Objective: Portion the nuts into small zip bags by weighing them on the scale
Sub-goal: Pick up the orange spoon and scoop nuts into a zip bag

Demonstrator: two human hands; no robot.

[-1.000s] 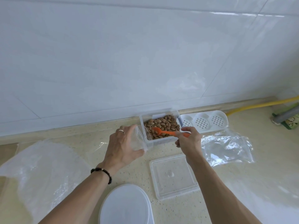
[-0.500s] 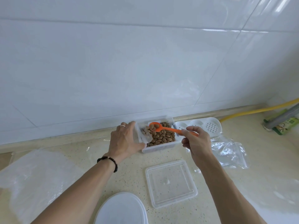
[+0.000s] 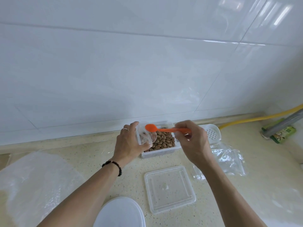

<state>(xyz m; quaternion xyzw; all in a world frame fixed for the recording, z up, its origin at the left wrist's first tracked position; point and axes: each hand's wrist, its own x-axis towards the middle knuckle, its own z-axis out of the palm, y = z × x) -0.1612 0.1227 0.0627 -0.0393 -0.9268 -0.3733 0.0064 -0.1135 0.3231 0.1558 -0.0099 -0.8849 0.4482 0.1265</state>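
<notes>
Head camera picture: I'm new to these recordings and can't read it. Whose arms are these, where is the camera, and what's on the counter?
There is no machine. A person wears the camera on the head, looking down at their own arms. The left hand holds a small clear bag open. The right hand grips an orange spoon over the bag. Behind them sits a clear tub of nuts. Its lid lies nearer on the counter, beside a white round object.

Bare forearms; dark bead bracelet [image 3: 114, 164] left wrist; ring [image 3: 125, 129] left fingers
</notes>
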